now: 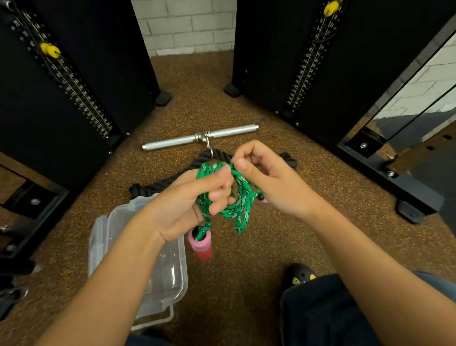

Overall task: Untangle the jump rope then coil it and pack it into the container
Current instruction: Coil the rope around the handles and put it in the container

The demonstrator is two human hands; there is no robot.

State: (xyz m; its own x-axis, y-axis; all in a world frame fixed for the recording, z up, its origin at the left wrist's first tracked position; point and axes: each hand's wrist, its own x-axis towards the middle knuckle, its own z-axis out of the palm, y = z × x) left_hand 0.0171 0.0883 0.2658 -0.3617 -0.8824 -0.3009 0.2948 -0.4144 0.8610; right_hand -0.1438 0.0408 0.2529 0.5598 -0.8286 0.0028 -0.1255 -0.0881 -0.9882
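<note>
A green braided jump rope (234,204) hangs in a tangled bunch of loops between both hands above the floor. My left hand (189,203) has its fingers curled through the loops. My right hand (269,181) pinches a strand at the top of the bunch. One pink and red handle (201,243) dangles below my left hand. A bit of a second pink handle (263,200) peeks out under my right hand. The clear plastic container (174,287) lies open on the floor under my left forearm, its lid (99,238) to the left.
A metal cable-machine bar (178,141) and a thick black rope attachment (154,187) lie on the speckled brown floor beyond the hands. Black weight-stack towers (69,83) (302,54) stand left and right. My shoe (299,275) and knee are at the bottom right.
</note>
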